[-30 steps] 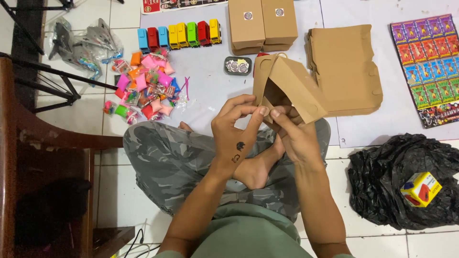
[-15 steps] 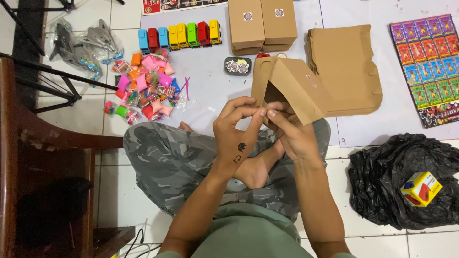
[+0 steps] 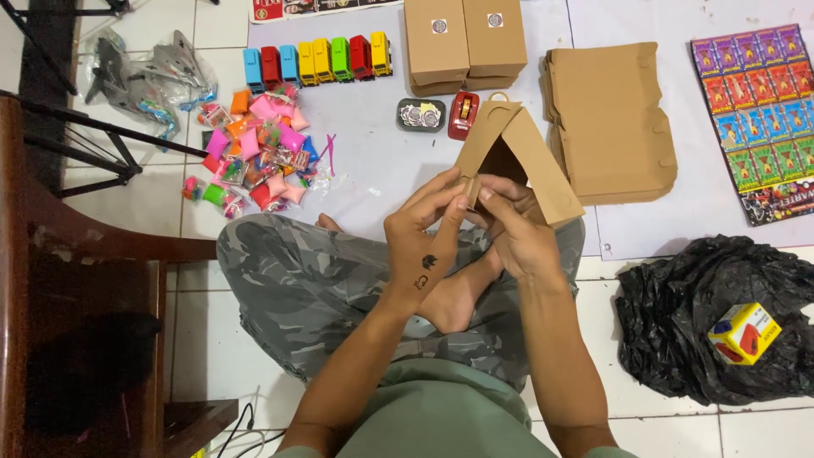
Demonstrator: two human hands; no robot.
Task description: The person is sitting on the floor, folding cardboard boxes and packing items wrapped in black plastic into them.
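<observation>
Left hand (image 3: 424, 233) and right hand (image 3: 519, 233) meet above the crossed legs, fingers pinched on the lower flap of a half-folded brown cardboard box (image 3: 517, 161); the exact grip point appears hidden behind the thumbs. Just beyond lie a red tape dispenser (image 3: 463, 114) and a stack of flat box blanks (image 3: 610, 119). Farther out, a row of toy buses (image 3: 315, 59).

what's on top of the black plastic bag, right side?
A small yellow box with red and blue print sits on the black plastic bag. Whatever is inside or beneath the bag is covered.
</observation>
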